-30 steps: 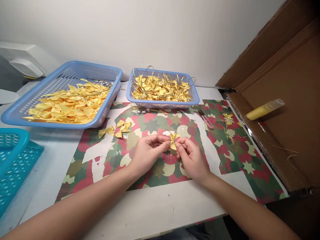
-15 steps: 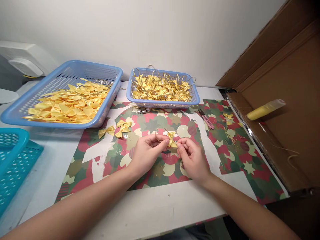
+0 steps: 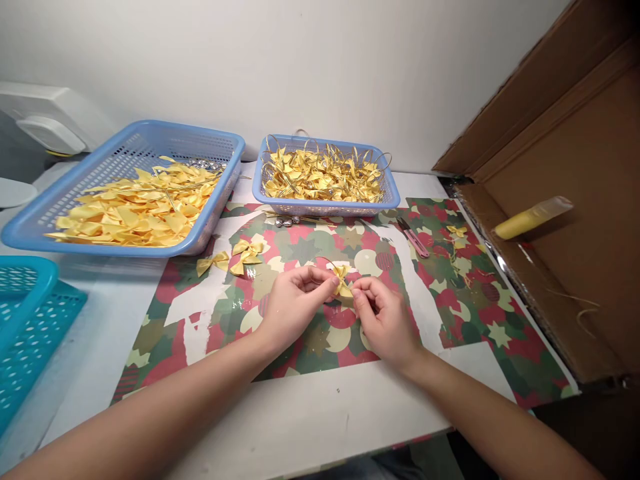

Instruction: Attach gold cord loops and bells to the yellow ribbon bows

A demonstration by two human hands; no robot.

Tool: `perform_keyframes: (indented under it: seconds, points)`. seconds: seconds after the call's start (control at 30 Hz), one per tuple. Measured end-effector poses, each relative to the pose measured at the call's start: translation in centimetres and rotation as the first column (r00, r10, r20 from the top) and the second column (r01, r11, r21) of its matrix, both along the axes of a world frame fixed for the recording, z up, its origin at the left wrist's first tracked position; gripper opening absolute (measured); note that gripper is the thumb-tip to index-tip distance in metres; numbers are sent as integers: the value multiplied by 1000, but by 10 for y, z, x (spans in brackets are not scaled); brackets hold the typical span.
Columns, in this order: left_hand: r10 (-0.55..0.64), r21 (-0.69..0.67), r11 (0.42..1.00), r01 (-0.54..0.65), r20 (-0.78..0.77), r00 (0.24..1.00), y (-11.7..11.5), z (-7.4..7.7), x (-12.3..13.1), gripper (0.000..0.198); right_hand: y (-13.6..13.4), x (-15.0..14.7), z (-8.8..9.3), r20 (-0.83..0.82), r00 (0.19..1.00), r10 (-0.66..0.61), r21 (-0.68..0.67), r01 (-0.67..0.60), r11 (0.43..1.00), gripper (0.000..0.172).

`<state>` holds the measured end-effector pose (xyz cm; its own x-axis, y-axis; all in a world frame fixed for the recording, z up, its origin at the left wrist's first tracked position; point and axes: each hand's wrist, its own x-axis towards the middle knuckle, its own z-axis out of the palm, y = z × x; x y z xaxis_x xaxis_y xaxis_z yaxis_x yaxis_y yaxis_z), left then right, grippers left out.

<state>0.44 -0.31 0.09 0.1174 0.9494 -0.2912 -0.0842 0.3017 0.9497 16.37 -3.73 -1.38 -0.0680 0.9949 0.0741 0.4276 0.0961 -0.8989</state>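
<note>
A small yellow ribbon bow (image 3: 342,283) is held between my two hands above the patterned paper. My left hand (image 3: 303,300) pinches the bow's left side between thumb and fingers. A thin gold cord loop (image 3: 327,261) rises from behind the left fingers. My right hand (image 3: 383,317) has thumb and forefinger closed at the bow's lower right tail. Just left of my hands, yellow bows (image 3: 247,256) lie on the paper. Farther back rest several small silver bells (image 3: 287,222) beside gold cords.
A large blue basket (image 3: 150,252) of yellow bows stands at the back left. A smaller blue basket (image 3: 325,208) holds bows with gold loops. A pink cutter (image 3: 414,240) lies right of centre. A teal basket (image 3: 45,313) sits left, and a cardboard wall (image 3: 565,153) bounds the right.
The gold loop beside my left fingers now shows less of its curve. My right fingers have shifted slightly left against the bow, which turned a little. The baskets and loose bows stay put.
</note>
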Motion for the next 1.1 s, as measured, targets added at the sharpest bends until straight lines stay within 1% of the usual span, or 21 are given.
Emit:
perform_keyframes:
  seconds: [0.13, 0.27, 0.43, 0.63, 0.77, 0.93, 1.1]
  points:
    - [-14, -74, 997, 14, -2, 1000, 3, 2, -2, 19, -1, 0, -1, 15, 1000, -6, 19, 6, 1000, 16]
    - [-28, -101, 994, 29, 7, 1000, 5, 3, -3, 20, -1, -1, 0, 10, 1000, -16, 21, 16, 1000, 15]
    - [-10, -110, 994, 10, 1, 1000, 3, 4, -1, 24, -1, -2, 0, -11, 999, -35, 19, 36, 999, 14]
    - [27, -87, 996, -22, 65, 997, -3, 5, 3, 22, -4, -5, -4, -68, 995, -68, -49, 65, 997, 16]
    - [48, -80, 996, -41, 78, 996, -9, 4, 4, 22, -7, -9, -2, -131, 988, -81, -89, 69, 994, 18]
    - [69, -89, 994, -63, 71, 995, -12, 4, 6, 21, -9, -13, 1, -195, 976, -95, -94, 78, 993, 19]
    - [73, -93, 994, -64, 89, 993, -13, 3, 6, 19, -9, -14, -2, -222, 969, -109, -101, 88, 991, 19]
